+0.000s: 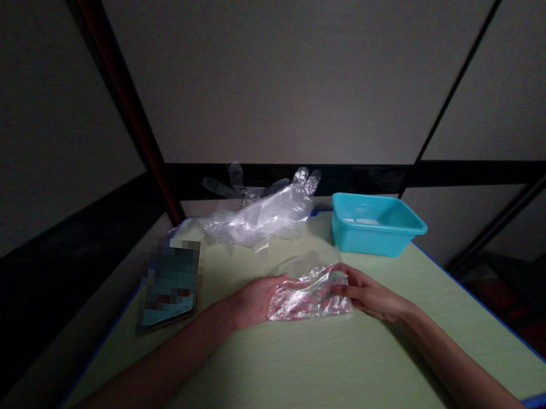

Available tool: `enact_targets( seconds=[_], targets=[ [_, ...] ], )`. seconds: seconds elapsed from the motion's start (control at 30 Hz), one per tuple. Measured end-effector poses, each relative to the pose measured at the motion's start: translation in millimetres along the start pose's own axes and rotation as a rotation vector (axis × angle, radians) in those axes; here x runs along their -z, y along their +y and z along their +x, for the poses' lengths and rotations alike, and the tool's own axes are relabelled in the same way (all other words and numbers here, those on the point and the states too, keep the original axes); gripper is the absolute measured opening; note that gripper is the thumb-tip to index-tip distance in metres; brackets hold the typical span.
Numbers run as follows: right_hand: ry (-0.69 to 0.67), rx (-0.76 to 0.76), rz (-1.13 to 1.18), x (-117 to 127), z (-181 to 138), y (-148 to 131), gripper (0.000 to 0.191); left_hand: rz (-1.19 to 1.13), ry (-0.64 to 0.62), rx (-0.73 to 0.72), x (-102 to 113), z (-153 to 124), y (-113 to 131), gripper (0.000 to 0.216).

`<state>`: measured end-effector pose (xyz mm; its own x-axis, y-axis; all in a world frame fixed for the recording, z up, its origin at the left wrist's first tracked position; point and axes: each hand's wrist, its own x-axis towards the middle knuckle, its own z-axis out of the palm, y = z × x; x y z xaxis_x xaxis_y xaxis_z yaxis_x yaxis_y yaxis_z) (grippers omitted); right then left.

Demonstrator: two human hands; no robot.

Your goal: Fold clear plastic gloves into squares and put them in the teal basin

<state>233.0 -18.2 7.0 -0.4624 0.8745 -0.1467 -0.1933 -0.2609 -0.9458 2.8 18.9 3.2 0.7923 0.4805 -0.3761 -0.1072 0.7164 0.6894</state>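
Observation:
My left hand point(256, 300) reaches over the green table with its fingers inside a thin clear plastic glove point(310, 294), which covers them so their pose is blurred. My right hand point(370, 296) comes from the right and pinches the glove's edge near the fingertips, fingers pressed together on the plastic. Both hands hover just above the table surface.
A pile of clear plastic gloves point(257, 212) lies at the table's far side. A turquoise plastic tub point(372, 231) stands at the far right. A pixelated flat device point(169, 285) lies at the left edge. The green table point(308, 377) has a blue border. Dark walls surround it.

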Motion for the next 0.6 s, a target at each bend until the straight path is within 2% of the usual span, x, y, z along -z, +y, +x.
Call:
enact_targets(
  seconds=[0.13, 0.3, 0.47, 0.6],
  targets=[
    [0.135, 0.104, -0.015, 2, 4, 2, 0.049, -0.024, -0.029, 0.016, 1, -1, 1, 0.037],
    [0.320, 0.168, -0.102, 7, 5, 4, 0.064, -0.032, -0.005, 0.010, 0, -1, 3, 0.037],
    [0.403, 0.201, -0.275, 8, 7, 6, 0.060, 0.106, 0.224, -0.112, -8, -5, 6, 0.021],
    [0.407, 0.221, -0.389, 8, 6, 9, 0.056, 0.271, 0.359, -0.255, -10, -7, 8, 0.025]
  ],
)
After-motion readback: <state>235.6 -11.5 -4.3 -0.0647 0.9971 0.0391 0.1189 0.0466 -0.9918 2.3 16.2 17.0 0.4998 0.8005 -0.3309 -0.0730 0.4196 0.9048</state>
